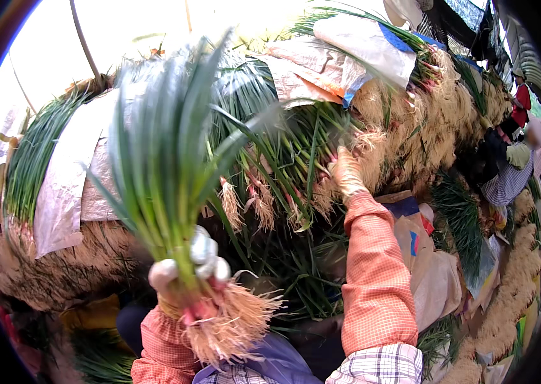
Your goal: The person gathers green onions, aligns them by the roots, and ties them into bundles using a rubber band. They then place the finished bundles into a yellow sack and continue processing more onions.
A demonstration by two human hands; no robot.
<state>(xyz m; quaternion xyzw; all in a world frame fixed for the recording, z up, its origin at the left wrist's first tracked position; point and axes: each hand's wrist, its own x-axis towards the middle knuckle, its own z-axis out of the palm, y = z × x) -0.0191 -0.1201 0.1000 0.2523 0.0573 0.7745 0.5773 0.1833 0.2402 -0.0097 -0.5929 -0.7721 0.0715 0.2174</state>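
My left hand [189, 264], in a pale glove, grips a bunch of green onions [174, 206] upright, leaves up, with pinkish stem ends and tan roots hanging below the fist. My right hand [347, 173], in a worn light glove, reaches out to the pile in front of me. Its fingertips touch the stems of green onions [316, 129] lying there with their roots towards me. Whether the fingers are closed on a stem is hidden. Several onions with dangling roots [261, 206] hang over the pile's near edge, between the two hands.
Long stacks of green onions [35, 163] run across the front, partly under woven plastic sheets [66, 168]. Rooty stack sides [434, 120] stretch to the right. Loose leaves [304, 283] lie below the pile. Sacks [429, 273] are at right. A person in a checked garment [510, 177] is further right.
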